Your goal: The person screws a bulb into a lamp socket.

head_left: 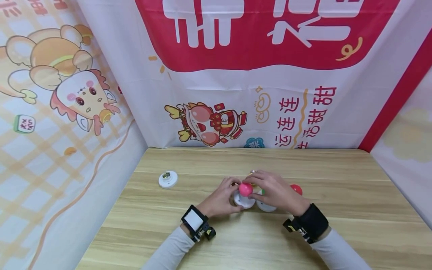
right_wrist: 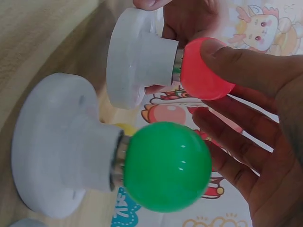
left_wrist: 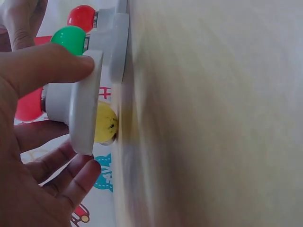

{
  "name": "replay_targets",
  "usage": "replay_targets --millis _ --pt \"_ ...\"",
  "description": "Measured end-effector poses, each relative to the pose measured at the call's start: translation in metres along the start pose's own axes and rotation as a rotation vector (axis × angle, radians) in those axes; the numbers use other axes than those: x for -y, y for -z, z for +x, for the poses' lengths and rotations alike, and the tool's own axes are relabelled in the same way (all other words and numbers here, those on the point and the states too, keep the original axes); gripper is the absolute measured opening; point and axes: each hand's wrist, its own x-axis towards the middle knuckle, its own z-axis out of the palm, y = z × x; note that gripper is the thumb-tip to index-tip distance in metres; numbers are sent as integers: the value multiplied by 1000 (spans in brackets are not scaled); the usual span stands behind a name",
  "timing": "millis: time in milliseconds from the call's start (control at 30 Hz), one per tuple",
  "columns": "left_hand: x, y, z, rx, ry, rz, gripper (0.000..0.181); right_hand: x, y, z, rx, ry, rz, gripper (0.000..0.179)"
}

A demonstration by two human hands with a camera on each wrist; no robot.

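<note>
A pink-red light bulb [head_left: 245, 189] stands in a white lamp holder [left_wrist: 84, 109], its metal cap partly showing at the socket mouth. My left hand [head_left: 219, 198] grips the holder, thumb on the round base's rim and fingers on the opposite side. Between thumb and fingers, my right hand [head_left: 275, 191] holds the bulb. The left wrist view suggests the base is slightly off the table. Just right of it, a green bulb [right_wrist: 168, 165] sits in another white holder [right_wrist: 57, 146], mostly hidden by my right hand in the head view.
A red bulb [left_wrist: 81, 18] in a white holder stands beyond the green one. Behind the held holder, a yellow bulb [left_wrist: 105, 123] lies on the wooden table [head_left: 209, 243]. A holder without a bulb [head_left: 168, 179] is at the left. Printed cloth [head_left: 216, 82] hangs behind.
</note>
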Motion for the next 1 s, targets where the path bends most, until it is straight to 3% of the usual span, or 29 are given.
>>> replay_targets --millis 500,1000 --pt "3 -5 5 66 86 20 69 0 -12 0 87 -69 15 51" --pt "2 -2 3 83 88 36 76 -1 -11 -2 119 -87 28 55"
